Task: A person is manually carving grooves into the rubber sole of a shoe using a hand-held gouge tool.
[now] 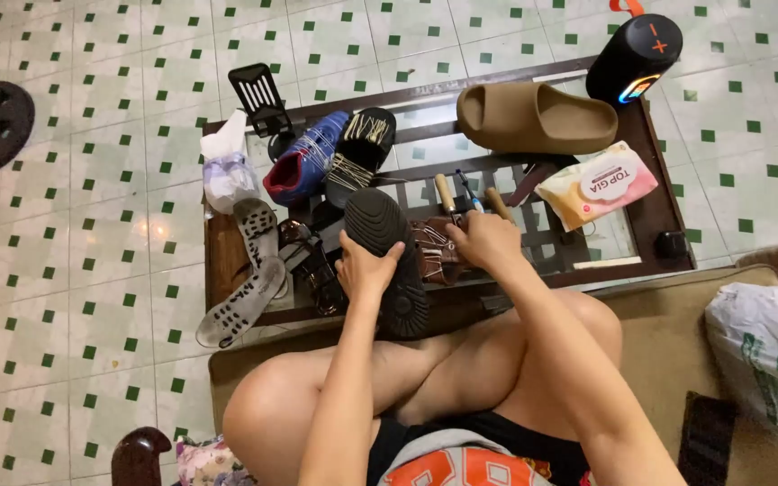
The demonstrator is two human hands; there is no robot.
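Crossed bare knees lie closest, and just beyond them the left hand [364, 268] grips a black sandal [387, 256] upright, sole outward, its long axis running straight away from the body. Beside it the right hand [486, 241] is curled loosely on a brown sandal [432, 250] on the worktop [652, 144]; whether it grips, I cannot tell.

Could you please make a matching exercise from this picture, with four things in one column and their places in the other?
Things:
1. black sandal
2. tan slide
3. black speaker
4. pack of wipes

Places:
A. far right corner of the table
B. held sole-up by the left hand
C. right side of the table, nearer than the tan slide
D. far side of the table, left of the speaker

Pairs: 1-B, 2-D, 3-A, 4-C
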